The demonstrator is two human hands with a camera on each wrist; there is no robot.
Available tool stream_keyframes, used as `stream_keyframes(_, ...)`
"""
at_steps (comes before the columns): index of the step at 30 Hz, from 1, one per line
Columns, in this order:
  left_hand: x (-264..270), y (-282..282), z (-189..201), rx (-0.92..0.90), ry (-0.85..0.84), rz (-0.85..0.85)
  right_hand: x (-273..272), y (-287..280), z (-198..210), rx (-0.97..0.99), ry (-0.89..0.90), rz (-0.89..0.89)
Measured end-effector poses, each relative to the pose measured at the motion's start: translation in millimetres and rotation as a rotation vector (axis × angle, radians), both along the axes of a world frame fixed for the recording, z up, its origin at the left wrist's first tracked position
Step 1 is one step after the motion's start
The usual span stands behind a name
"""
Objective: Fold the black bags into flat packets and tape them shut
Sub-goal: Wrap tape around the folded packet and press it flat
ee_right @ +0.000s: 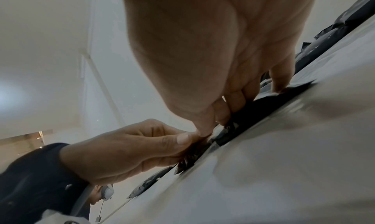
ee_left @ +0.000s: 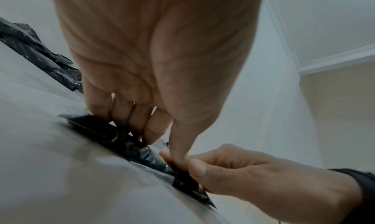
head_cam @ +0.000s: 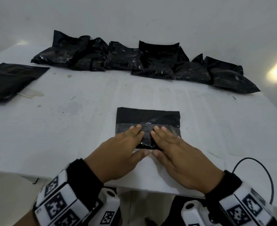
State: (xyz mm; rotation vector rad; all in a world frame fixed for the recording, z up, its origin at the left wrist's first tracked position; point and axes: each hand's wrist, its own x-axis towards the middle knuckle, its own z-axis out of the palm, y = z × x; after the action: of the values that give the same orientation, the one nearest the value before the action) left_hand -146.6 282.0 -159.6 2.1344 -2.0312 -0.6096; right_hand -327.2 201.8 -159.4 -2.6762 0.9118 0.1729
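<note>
Risk, tape: we judge the clear tape (head_cam: 148, 128) could crease or trap air if we press it unevenly; it already looks wrinkled at the near edge.
Risk, fold: the packet (head_cam: 148, 115) could spring open if we lift both hands before the strip sticks.
Left hand (head_cam: 118, 150): spread flat, fingers straight, gripping nothing; fingertips press the tape on the packet's 9 o'clock half, thumb on the worktop (head_cam: 69, 128) at its near edge.
Right hand (head_cam: 175, 152): likewise flat and extended, holding nothing, fingertips pressing the tape toward 3 o'clock, thumb tip nearly meeting the left thumb.
Packet place: just ahead of us, at 12 o'clock from the hands.
Other bags: one (head_cam: 8, 80) at 10 o'clock, a row (head_cam: 142, 62) along the far edge.
</note>
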Motion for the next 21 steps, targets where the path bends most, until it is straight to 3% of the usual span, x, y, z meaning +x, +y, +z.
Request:
stream_keyframes(7,0.3,-1.3,5.5,0.010,0.012,0.001,2.5,4.9,-7.9,-0.067,0.031,-0.006)
stream_keyframes(10,4.1,-4.4,7.7,-0.012,-0.026,-0.003,1.8,-0.5,-3.9,0.056,0.008,0.011)
stream_keyframes(16,-10.1,-21.0,26.8,-0.215,-0.112,-0.076,-5.9,-10.7,7.2,0.299,-0.346,-0.069)
stream_keyframes(21,-34.8,-40.9,31.8,-0.135,-0.319,-0.195,-19.6,-14.7,8.3,0.337,-0.578,-0.260)
